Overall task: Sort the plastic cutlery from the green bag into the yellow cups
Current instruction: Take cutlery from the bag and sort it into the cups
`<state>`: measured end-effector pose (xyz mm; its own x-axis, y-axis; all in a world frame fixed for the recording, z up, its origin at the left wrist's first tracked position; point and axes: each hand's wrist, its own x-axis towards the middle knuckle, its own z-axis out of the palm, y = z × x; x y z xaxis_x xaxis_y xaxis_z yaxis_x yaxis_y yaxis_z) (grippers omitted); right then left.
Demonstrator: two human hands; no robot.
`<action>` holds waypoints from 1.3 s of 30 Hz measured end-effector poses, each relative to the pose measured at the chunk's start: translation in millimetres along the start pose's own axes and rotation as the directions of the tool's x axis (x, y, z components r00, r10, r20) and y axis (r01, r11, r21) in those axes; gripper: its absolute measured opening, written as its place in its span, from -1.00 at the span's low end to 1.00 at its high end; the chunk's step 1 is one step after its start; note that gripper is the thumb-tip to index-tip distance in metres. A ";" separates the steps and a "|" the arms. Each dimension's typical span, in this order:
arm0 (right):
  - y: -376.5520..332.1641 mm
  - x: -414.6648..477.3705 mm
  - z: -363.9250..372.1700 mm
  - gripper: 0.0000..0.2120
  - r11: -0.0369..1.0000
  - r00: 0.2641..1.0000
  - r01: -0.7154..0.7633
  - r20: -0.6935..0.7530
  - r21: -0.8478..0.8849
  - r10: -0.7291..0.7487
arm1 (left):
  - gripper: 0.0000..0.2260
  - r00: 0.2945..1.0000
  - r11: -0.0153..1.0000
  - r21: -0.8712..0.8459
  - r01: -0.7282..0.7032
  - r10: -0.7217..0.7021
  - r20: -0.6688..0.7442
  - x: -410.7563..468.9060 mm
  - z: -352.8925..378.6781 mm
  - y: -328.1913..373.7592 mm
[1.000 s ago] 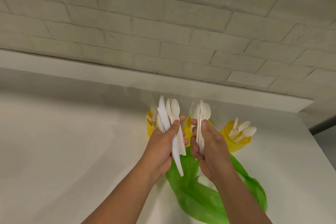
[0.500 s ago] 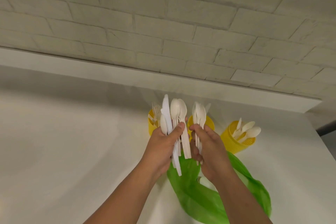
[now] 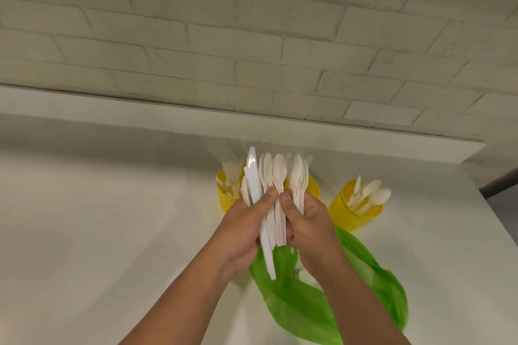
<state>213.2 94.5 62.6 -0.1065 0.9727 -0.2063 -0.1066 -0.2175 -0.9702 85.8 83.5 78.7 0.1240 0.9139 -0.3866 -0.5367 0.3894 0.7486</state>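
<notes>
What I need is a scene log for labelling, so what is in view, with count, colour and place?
left cup: one, yellow, back of the table, far left of the row
forks: several, white, standing in the left cup
middle cup: one, yellow, mostly hidden behind the held cutlery
right cup: one, yellow, far right of the row
spoons: several, white, leaning in the right cup
green bag: one, green, crumpled on the table beneath the forearms
held cutlery: at least one knife and several spoons, white, upright in the hands
table: one, white
brick wall: one, off-white, behind the table
left hand: grips the held cutlery
right hand: grips the held cutlery
</notes>
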 end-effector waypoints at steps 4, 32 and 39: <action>-5.0 -8.6 -3.9 -0.82 0.996 0.999 0.034 0.035 -0.080 -0.031 | -0.79 0.999 0.998 0.066 -0.022 0.024 -0.024 0.4 4.3 -2.4; -17.1 -42.9 -16.2 -0.74 0.987 0.974 -0.036 0.226 0.159 -0.001 | -0.82 0.934 0.801 0.499 -0.330 0.355 0.048 -27.1 26.2 8.8; -21.0 -37.6 -59.5 -0.85 0.984 0.913 -0.084 0.409 0.157 0.013 | -0.72 0.925 0.766 0.527 -0.368 0.360 0.123 -20.9 56.8 23.9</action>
<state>278.3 67.3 83.1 -0.5027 0.8515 -0.1489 -0.2515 -0.3089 -0.9172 117.8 80.2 135.3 0.0235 0.9995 -0.0217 -0.0164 0.0221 0.9996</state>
